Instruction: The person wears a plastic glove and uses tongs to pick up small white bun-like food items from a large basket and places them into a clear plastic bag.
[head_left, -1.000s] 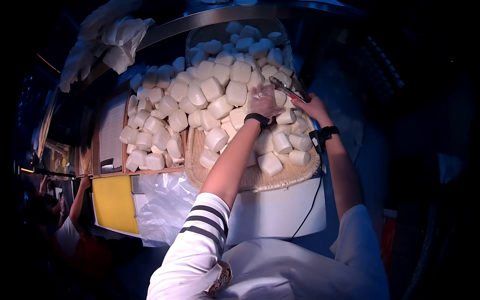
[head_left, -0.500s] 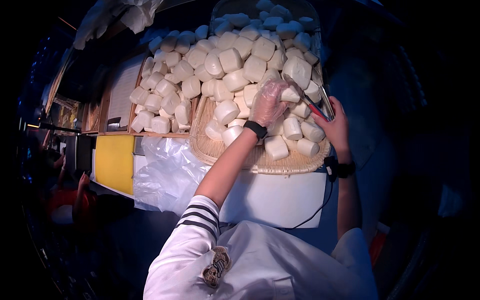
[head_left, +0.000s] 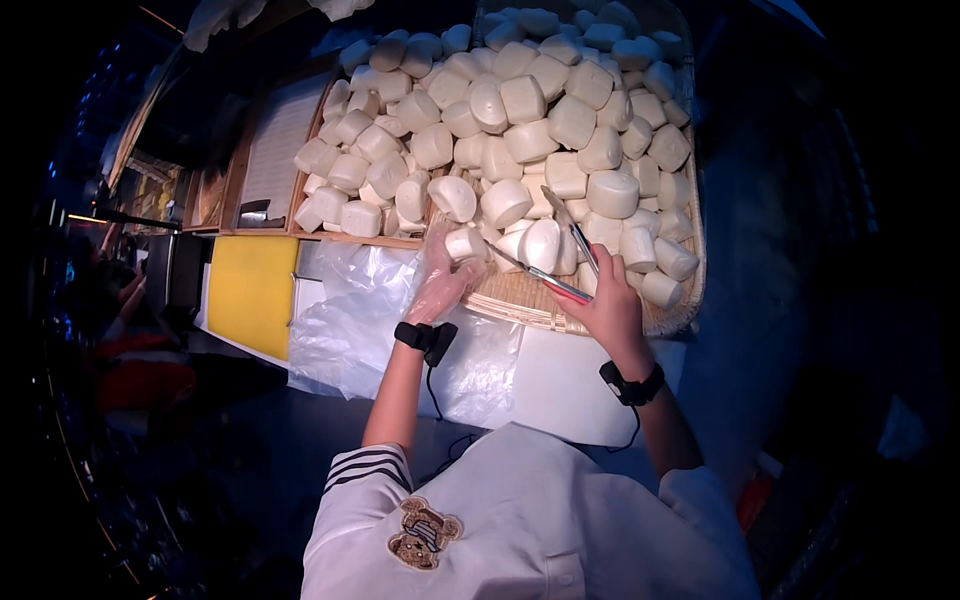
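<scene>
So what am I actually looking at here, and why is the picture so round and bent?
There is no machine here: a person wears a wide fisheye camera on the head, looking down at their own two arms, and that lens bends straight edges near the rim. The left hand, in a thin clear plastic glove, holds one small white steamed bun. The right hand is bare and grips a pair of metal tongs, whose open tips rest among the buns. In front lies a round woven bamboo tray piled with many more white buns, and beside it a wooden tray with others. Nearer the body are crumpled clear plastic bags and a yellow board. Each wrist wears a black band.
</scene>
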